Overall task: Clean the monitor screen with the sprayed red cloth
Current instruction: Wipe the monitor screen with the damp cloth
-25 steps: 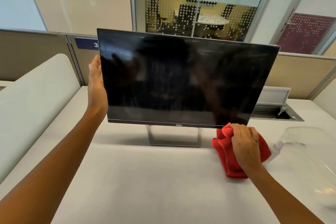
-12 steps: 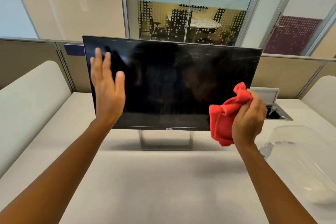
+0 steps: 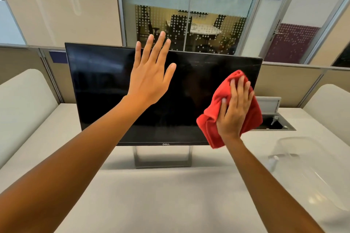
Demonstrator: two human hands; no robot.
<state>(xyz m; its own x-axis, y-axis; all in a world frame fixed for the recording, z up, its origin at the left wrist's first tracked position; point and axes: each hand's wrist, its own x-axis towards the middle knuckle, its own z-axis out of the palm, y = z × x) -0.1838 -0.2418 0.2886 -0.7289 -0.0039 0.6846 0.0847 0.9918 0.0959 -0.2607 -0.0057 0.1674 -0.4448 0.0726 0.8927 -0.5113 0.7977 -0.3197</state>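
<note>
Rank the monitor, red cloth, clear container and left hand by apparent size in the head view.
1. monitor
2. clear container, though nearer the camera and cut off by the frame
3. red cloth, partly under the right hand
4. left hand, close to the cloth; unsure

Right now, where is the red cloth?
The red cloth is on the right of the head view, under the flat fingers of the right hand, in front of the right side of the monitor screen, up-left of the clear tub.
</note>
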